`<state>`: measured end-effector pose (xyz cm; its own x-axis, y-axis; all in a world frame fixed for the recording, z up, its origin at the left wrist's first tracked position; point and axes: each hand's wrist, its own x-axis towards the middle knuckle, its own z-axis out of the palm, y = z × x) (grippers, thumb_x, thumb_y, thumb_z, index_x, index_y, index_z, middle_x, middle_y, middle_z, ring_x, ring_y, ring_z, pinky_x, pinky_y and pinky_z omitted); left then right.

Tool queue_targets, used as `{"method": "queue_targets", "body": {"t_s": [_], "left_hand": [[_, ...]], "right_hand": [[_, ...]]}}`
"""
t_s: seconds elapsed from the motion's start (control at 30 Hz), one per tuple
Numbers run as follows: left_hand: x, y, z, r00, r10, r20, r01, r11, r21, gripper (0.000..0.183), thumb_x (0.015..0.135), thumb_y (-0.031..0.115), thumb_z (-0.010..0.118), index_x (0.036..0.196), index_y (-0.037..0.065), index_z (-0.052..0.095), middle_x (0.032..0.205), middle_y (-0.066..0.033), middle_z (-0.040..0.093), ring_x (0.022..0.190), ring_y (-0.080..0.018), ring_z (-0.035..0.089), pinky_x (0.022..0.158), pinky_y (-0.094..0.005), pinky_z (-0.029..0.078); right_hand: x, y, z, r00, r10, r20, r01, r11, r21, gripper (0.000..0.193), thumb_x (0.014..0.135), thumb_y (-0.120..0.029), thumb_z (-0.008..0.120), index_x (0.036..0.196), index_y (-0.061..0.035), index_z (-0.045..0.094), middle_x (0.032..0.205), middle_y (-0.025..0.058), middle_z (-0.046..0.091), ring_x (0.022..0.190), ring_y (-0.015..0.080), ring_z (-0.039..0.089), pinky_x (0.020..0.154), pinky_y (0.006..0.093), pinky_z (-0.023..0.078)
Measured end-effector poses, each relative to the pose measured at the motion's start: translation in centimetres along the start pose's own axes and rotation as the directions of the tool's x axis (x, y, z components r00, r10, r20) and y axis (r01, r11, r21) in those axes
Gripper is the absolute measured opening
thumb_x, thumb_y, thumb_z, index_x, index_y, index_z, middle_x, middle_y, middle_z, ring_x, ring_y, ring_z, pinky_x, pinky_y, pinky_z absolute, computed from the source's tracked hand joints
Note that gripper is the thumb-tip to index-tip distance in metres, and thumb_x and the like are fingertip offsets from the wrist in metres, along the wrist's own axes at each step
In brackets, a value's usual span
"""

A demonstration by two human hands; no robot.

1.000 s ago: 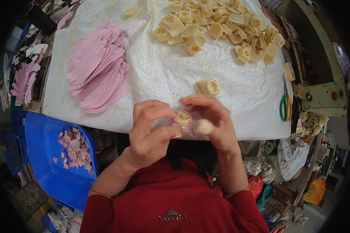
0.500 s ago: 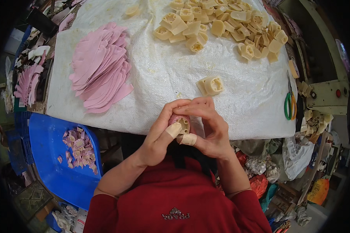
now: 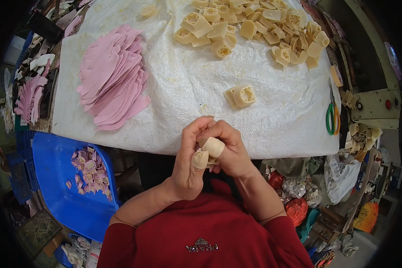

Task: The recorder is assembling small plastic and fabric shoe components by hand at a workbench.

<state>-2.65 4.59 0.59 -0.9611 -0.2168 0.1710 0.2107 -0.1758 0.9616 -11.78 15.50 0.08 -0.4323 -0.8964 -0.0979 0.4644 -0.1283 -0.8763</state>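
Observation:
My left hand (image 3: 187,166) and my right hand (image 3: 231,154) meet at the table's near edge, fingers curled together. Between them they grip a small cream hollow piece with pink wrapping (image 3: 212,162), mostly hidden by my thumbs. Both thumbs wear pale tape-like coverings, and they press close together over the piece. Just beyond my fingers, one cream rubbery piece with a holed end (image 3: 240,97) lies on the white woven sheet (image 3: 174,105). Farther off is a heap of similar cream pieces (image 3: 250,27). Left of my hands, thin pink sheets (image 3: 113,80) lie in a fanned stack.
A blue tub (image 3: 60,196) at the lower left holds pink and cream patterned bits (image 3: 91,172). Scissors with green and orange handles (image 3: 332,118) lie on the right table edge. Plastic bags (image 3: 341,176) and clutter crowd the right side, near a pale machine frame (image 3: 377,107).
My hands have closed in around the piece. My right thumb has moved up over it, so its holed end, visible before, is now mostly covered.

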Motion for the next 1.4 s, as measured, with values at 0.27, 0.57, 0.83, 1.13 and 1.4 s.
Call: {"method": "queue_targets", "body": {"t_s": [0.27,0.57,0.83,1.13,1.4], "left_hand": [[0.6,0.0,0.0,0.958,-0.076,-0.275,0.055,0.995,-0.086,0.052,0.097,0.031,0.036,0.137,0.0,0.024,0.114,-0.0096,0.043,0.098,-0.0118,0.045,0.087,-0.0267,0.038],[0.0,-1.2,-0.3,0.979,-0.013,-0.202,0.01,1.0,-0.018,0.07,0.095,0.043,0.044,0.143,0.004,0.013,0.114,-0.008,0.045,0.1,-0.0132,0.047,0.086,-0.0273,0.039],[0.4,-0.2,-2.5,0.998,0.043,-0.048,-0.027,0.956,0.292,0.094,0.09,0.063,0.038,0.143,-0.007,0.002,0.106,-0.0155,0.053,0.089,-0.0234,0.056,0.079,-0.0336,0.044],[1.0,0.6,-3.0,0.963,0.27,0.009,-0.231,0.803,0.549,0.057,0.08,0.021,0.072,0.125,-0.001,0.045,0.094,-0.012,0.054,0.076,-0.024,0.056,0.068,-0.0323,0.048],[1.1,2.7,-4.1,0.981,0.188,0.04,-0.177,0.799,0.574,0.049,0.066,-0.011,0.062,0.112,0.002,0.056,0.087,-0.0117,0.051,0.07,-0.0232,0.055,0.061,-0.0315,0.047]], "right_hand": [[0.5,1.5,2.0,0.931,-0.346,-0.117,0.325,0.931,-0.164,0.03,0.097,-0.021,0.045,0.12,-0.0025,0.052,0.105,0.0083,0.052,0.094,0.0185,0.052,0.085,0.0298,0.041],[0.6,1.1,2.3,0.893,-0.425,-0.147,0.306,0.815,-0.493,0.037,0.096,-0.026,0.044,0.123,-0.0017,0.051,0.106,0.011,0.053,0.089,0.0202,0.054,0.078,0.0306,0.044],[1.0,-1.9,0.5,0.828,-0.558,-0.053,0.21,0.397,-0.894,0.037,0.083,-0.027,0.067,0.108,-0.0029,0.056,0.079,0.0103,0.049,0.066,0.0236,0.053,0.059,0.0348,0.043],[0.7,-1.1,-0.3,0.838,-0.544,-0.037,0.333,0.564,-0.755,0.025,0.089,-0.022,0.056,0.097,0.0013,0.059,0.082,0.0133,0.057,0.07,0.0251,0.055,0.063,0.0323,0.044],[1.7,-0.7,-1.9,0.993,-0.075,-0.087,0.075,0.997,0.0,0.021,0.091,-0.022,0.059,0.09,-0.0011,0.059,0.087,0.0049,0.061,0.079,0.0104,0.056,0.071,0.0244,0.045]]}}
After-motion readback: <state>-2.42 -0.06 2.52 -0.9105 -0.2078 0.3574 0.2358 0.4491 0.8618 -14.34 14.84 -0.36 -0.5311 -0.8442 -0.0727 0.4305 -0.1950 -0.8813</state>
